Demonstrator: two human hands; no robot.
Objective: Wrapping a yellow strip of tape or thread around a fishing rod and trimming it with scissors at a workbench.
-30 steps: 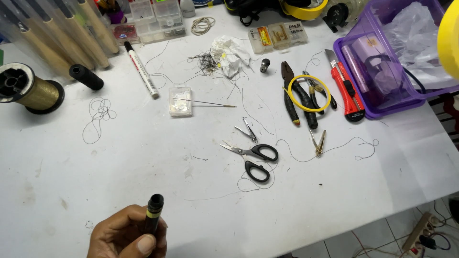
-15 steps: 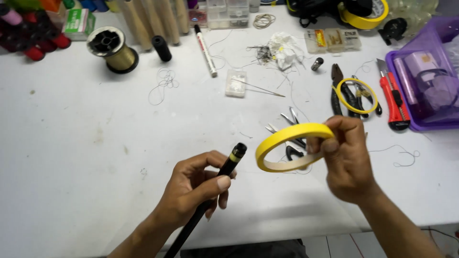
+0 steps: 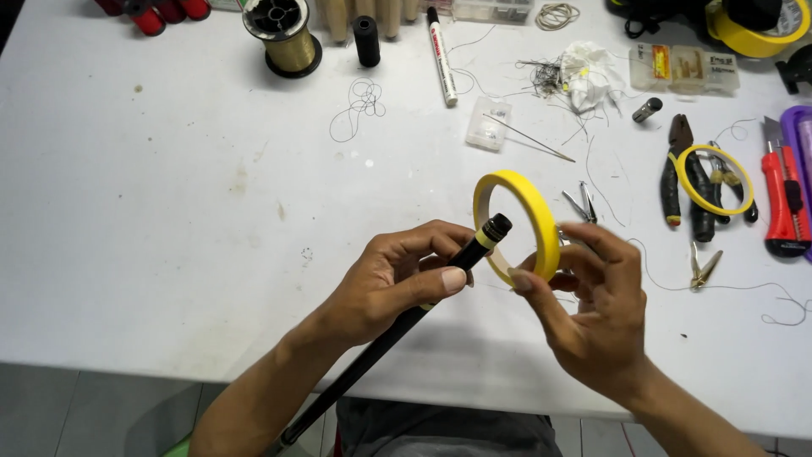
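I judge the step in hand to be taping the rod tip: my left hand (image 3: 397, 283) is closed around the black rod (image 3: 461, 258), its yellow-banded end pointing to about 1 o'clock. My right hand (image 3: 592, 305) pinches the yellow tape roll (image 3: 533, 211) upright just beside that tip, fingers curled on its lower rim. Next I'd need the tape's free end laid on the rod. Pliers (image 3: 689, 182) lie on the table (image 3: 169, 211) at 2 o'clock
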